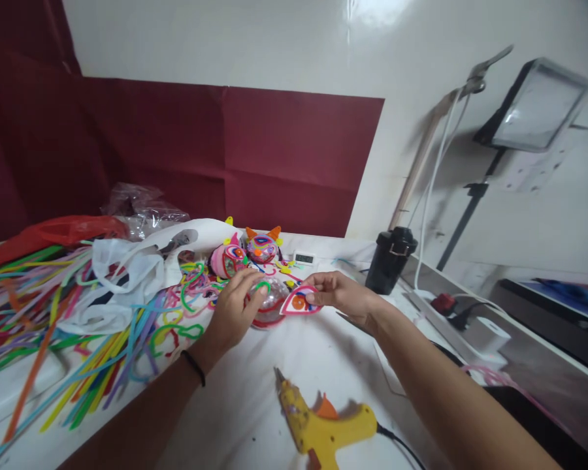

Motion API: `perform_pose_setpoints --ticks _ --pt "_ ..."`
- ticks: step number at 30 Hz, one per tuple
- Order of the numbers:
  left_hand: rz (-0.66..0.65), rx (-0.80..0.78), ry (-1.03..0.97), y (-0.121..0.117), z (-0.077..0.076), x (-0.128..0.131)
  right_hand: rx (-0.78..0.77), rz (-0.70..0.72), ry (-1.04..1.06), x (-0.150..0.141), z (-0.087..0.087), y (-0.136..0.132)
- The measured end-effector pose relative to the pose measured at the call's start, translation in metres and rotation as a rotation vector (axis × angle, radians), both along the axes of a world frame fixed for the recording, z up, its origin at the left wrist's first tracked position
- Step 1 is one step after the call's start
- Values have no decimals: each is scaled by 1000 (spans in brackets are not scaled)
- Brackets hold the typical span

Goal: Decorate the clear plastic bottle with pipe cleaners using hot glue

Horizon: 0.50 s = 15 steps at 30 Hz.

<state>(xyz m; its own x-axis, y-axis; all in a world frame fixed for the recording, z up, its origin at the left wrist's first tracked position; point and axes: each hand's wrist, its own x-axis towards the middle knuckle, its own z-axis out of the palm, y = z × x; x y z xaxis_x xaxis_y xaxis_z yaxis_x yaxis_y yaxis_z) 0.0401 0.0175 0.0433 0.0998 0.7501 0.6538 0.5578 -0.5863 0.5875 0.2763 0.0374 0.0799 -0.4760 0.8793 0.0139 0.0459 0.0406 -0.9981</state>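
Observation:
My left hand [236, 304] is closed around the left side of a clear plastic ball [274, 295], which has red trim and a bit of green pipe cleaner on it. Between the fingertips of my right hand [340, 291] is a white eye-shaped piece [294, 304] edged in pink, with an orange and blue centre. It is held right beside the ball; whether the two touch I cannot tell. Nearer to me lies a yellow hot glue gun [318, 424], its nozzle pointing away and to the left. Behind my left hand stand two decorated balls, one pink [228, 260] and one with orange ears [263, 247].
Many coloured pipe cleaners [98, 365] and white cut-out sheeting [112, 281] spread over the left. A small digital display [304, 258] and a black bottle [391, 261] stand at the back. On the right are a power strip [451, 326] and a lamp [539, 104] on a stand.

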Motion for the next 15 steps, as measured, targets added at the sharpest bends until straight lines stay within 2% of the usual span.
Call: perform_pose_setpoints --ticks 2,6,9,12,15 --pt "-39 6 22 -11 9 7 34 29 -36 -2 7 -9" --pt "-301 -328 -120 -27 19 20 114 77 -109 -10 20 -25" --pt "-384 -471 -246 -33 20 25 175 72 -167 -15 25 -30" --pt "-387 -564 -318 -33 18 26 252 -32 -187 -12 27 -37" --pt "-350 -613 -409 -29 14 26 403 -220 -257 1 24 -60"
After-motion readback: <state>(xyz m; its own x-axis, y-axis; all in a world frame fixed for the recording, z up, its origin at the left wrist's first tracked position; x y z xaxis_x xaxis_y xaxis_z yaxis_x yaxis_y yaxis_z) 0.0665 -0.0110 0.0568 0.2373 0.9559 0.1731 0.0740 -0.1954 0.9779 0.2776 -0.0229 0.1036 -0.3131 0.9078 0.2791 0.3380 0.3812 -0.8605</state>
